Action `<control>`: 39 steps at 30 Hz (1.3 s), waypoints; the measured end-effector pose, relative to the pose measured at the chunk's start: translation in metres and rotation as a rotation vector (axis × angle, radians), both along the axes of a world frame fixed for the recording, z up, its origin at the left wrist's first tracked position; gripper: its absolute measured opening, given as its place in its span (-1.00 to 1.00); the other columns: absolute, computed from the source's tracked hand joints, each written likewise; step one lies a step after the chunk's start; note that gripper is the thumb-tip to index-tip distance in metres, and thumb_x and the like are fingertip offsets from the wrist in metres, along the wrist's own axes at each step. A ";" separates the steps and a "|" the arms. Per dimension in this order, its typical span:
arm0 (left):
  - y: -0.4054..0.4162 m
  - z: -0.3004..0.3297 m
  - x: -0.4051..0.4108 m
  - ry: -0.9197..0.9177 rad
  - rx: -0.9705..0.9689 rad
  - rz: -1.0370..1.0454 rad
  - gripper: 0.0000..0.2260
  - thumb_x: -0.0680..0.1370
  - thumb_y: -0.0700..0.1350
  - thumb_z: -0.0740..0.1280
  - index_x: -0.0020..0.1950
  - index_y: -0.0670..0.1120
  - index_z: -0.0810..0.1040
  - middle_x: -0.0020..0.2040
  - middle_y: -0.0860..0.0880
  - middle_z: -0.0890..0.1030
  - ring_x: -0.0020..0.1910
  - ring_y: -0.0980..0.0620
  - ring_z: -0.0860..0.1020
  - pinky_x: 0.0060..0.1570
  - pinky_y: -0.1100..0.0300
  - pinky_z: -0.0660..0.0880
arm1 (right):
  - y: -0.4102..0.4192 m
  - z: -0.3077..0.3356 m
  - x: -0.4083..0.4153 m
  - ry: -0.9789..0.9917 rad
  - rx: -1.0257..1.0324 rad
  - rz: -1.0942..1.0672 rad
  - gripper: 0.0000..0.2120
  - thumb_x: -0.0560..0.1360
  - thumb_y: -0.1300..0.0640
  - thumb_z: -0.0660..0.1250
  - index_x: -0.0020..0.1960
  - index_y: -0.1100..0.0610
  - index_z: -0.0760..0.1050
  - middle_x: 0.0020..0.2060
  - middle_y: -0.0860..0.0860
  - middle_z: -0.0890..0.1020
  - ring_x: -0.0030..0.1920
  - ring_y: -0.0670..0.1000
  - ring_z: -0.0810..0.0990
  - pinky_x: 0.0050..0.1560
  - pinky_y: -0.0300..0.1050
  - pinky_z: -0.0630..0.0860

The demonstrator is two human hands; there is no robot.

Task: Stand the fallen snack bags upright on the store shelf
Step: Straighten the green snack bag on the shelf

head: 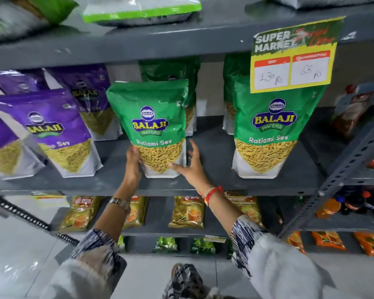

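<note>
A green Ratlami Sev bag (151, 124) stands upright at the front of the grey middle shelf (214, 152). My left hand (133, 162) presses against its lower left edge. My right hand (190, 164) is at its lower right corner, thumb touching the front, fingers spread beside it. A second green bag (270, 130) stands upright to the right. More green bags (190, 83) stand behind. Purple sev bags (58, 130) stand on the left, leaning a little.
A yellow price sign (292, 59) hangs from the shelf above, in front of the right green bag. Bags lie flat on the top shelf (138, 11). Small yellow packets (187, 212) fill the shelf below. A slotted upright post (341, 169) runs on the right.
</note>
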State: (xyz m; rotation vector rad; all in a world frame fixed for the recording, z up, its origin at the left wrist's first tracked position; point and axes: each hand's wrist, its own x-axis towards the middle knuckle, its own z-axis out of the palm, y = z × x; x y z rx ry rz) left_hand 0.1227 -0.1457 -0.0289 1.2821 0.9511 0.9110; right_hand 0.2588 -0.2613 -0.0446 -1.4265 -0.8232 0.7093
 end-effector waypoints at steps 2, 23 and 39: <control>-0.008 0.004 0.005 0.004 -0.001 -0.034 -0.63 0.63 -0.03 0.03 0.39 -0.15 0.20 0.28 -0.11 0.41 0.27 -0.10 0.40 0.34 -0.18 0.33 | 0.004 -0.002 -0.003 -0.002 -0.018 0.014 -0.12 0.35 0.18 0.51 0.50 0.15 0.07 0.48 0.13 0.25 0.48 0.09 0.21 0.47 0.11 0.22; -0.030 -0.009 -0.022 -0.105 0.168 0.320 -0.82 0.60 -0.09 0.12 0.14 -0.05 0.44 -0.04 0.02 0.52 -0.08 0.07 0.50 -0.07 0.12 0.42 | -0.045 -0.014 -0.066 -0.041 0.070 -0.373 -0.53 0.35 0.32 0.47 0.18 0.10 0.43 0.03 -0.01 0.51 0.01 -0.18 0.52 -0.02 -0.40 0.49; 0.170 0.008 -0.212 -0.057 -0.035 0.359 -0.65 0.59 0.07 0.08 0.31 -0.05 0.35 0.26 -0.17 0.47 0.20 -0.10 0.45 0.17 -0.05 0.41 | 0.167 0.020 -0.203 0.005 0.044 0.028 -0.16 0.35 0.12 0.51 0.48 0.07 0.12 0.45 0.10 0.29 0.42 0.00 0.29 0.41 0.09 0.34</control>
